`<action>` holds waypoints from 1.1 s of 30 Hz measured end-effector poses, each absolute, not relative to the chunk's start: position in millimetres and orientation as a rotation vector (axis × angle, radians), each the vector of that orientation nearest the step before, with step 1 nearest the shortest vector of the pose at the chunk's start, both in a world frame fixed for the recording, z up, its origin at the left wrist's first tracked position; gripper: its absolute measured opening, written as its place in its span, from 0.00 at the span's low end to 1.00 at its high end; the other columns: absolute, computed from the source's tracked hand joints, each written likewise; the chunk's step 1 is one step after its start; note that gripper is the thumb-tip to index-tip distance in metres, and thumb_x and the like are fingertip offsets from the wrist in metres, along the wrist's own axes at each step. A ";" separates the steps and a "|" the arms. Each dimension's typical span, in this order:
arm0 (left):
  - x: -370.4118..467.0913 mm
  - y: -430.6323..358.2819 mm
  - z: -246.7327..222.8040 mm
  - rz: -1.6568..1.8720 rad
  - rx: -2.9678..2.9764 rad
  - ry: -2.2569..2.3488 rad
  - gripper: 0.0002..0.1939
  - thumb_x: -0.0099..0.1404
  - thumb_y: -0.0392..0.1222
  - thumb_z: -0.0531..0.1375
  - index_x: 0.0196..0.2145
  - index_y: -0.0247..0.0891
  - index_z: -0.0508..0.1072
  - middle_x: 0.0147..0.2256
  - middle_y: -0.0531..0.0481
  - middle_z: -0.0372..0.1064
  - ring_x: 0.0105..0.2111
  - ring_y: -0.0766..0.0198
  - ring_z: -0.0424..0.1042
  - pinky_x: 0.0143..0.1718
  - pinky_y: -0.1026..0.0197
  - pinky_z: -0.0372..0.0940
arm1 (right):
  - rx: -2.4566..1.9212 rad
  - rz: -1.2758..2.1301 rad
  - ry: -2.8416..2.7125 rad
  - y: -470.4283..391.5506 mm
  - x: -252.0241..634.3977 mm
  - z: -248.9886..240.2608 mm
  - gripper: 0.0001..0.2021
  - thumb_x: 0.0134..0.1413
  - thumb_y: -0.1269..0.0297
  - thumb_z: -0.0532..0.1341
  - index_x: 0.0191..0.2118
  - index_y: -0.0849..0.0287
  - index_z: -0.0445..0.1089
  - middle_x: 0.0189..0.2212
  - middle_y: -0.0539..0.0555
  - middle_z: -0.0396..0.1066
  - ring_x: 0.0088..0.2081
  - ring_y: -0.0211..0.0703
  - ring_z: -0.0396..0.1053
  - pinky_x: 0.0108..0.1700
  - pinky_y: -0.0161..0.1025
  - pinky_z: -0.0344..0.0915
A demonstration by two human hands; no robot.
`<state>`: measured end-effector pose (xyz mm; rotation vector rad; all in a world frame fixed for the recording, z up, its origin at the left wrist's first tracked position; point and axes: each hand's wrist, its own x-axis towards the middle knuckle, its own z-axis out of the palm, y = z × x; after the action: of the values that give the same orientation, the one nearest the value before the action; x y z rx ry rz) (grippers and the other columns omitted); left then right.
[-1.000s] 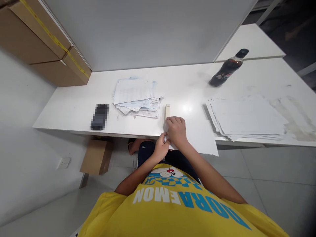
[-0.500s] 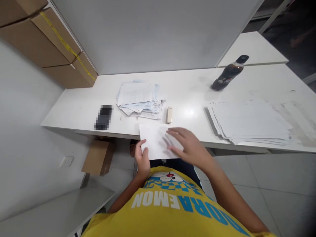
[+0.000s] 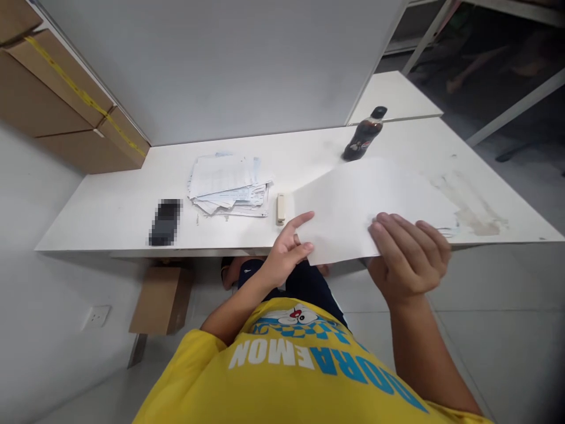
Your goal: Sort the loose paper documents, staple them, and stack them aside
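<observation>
A blank white sheet of paper [image 3: 339, 218] lies across the desk's front edge, its far part overlapping the loose papers at the right. My left hand [image 3: 286, 250] has its thumb and fingers at the sheet's left edge, gripping it. At the near right part, my right hand [image 3: 408, 253] is closed on the paper, fingers on top and thumb hidden below. Just beyond my left hand stands a small cream stapler [image 3: 281, 209]. Farther left rests an untidy stack of printed papers [image 3: 225, 182].
A cola bottle [image 3: 362, 135] stands at the back right of the white desk [image 3: 110, 218]. A blurred-out dark object [image 3: 165, 222] lies at the left. Cardboard boxes [image 3: 79, 106] are piled in the left corner, another box [image 3: 159, 300] under the desk. A grey panel [image 3: 220, 70] rises behind.
Both hands have moved right from in front of my body to the right-hand papers. My right hand, loosely spread before, now closes on paper. The view has turned rightward.
</observation>
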<state>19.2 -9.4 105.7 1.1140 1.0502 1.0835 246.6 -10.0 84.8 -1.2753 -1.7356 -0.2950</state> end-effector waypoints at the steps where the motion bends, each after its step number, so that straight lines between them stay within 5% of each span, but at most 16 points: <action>1: 19.2 -2.7 104.4 1.062 1.234 1.016 0.32 0.62 0.52 0.63 0.62 0.44 0.62 0.38 0.45 0.75 0.31 0.61 0.74 0.37 0.58 0.72 | -1.245 -0.330 -1.695 -5.3 255.0 81.8 0.13 0.61 0.63 0.56 0.47 0.46 0.74 0.46 0.56 0.75 0.55 0.62 0.67 0.61 0.69 0.51; 4: -1.0 35.8 97.5 1.042 1.641 1.022 0.29 0.68 0.49 0.56 0.65 0.46 0.55 0.49 0.43 0.72 0.45 0.57 0.74 0.49 0.53 0.68 | -1.221 -0.480 -1.573 16.2 286.6 68.5 0.15 0.60 0.68 0.55 0.47 0.48 0.75 0.50 0.58 0.73 0.58 0.65 0.63 0.61 0.69 0.48; 7: -47.3 98.6 84.5 1.056 1.960 1.486 0.27 0.69 0.45 0.54 0.64 0.42 0.57 0.60 0.43 0.63 0.61 0.52 0.60 0.62 0.47 0.55 | -1.338 -0.557 -1.520 41.7 320.7 44.8 0.18 0.58 0.71 0.53 0.47 0.51 0.76 0.58 0.60 0.66 0.63 0.65 0.56 0.60 0.64 0.53; 10: -95.6 155.4 64.7 0.843 2.075 1.977 0.39 0.64 0.48 0.59 0.67 0.32 0.49 0.68 0.36 0.47 0.69 0.47 0.41 0.67 0.45 0.41 | -1.540 -0.414 -1.651 57.9 345.8 13.8 0.18 0.54 0.72 0.54 0.46 0.55 0.76 0.62 0.60 0.61 0.65 0.65 0.52 0.60 0.66 0.54; 12: -116.0 176.4 51.3 0.675 2.064 2.150 0.44 0.62 0.53 0.60 0.67 0.28 0.48 0.69 0.34 0.43 0.69 0.45 0.38 0.67 0.43 0.37 | -1.638 -0.272 -1.794 60.7 356.0 -3.7 0.19 0.50 0.72 0.54 0.45 0.56 0.75 0.63 0.60 0.61 0.66 0.67 0.51 0.59 0.70 0.53; 18: -121.3 177.4 33.5 0.610 2.112 2.301 0.29 0.64 0.45 0.56 0.61 0.32 0.64 0.64 0.40 0.58 0.64 0.48 0.54 0.65 0.47 0.47 | -1.634 -0.286 -1.692 46.7 358.3 -12.7 0.25 0.48 0.75 0.53 0.51 0.55 0.73 0.67 0.57 0.53 0.67 0.65 0.50 0.60 0.69 0.56; 27: -118.2 143.1 31.9 0.475 2.418 2.071 0.28 0.66 0.33 0.46 0.63 0.28 0.60 0.65 0.39 0.56 0.67 0.51 0.50 0.65 0.48 0.45 | -1.465 -0.226 -1.443 8.6 285.9 -1.4 0.17 0.57 0.72 0.51 0.43 0.55 0.75 0.57 0.60 0.68 0.61 0.60 0.62 0.57 0.65 0.61; 33: -75.2 105.4 42.3 0.715 2.537 1.681 0.26 0.63 0.27 0.47 0.56 0.34 0.69 0.57 0.39 0.68 0.63 0.52 0.61 0.62 0.45 0.54 | -1.274 0.683 -1.344 -11.4 210.6 5.8 0.13 0.59 0.60 0.57 0.47 0.51 0.73 0.44 0.57 0.76 0.45 0.54 0.75 0.48 0.56 0.71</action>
<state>-75.2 105.4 42.3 2.5366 1.6809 0.7154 210.6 -11.4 5.8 -1.2739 -1.3438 0.6826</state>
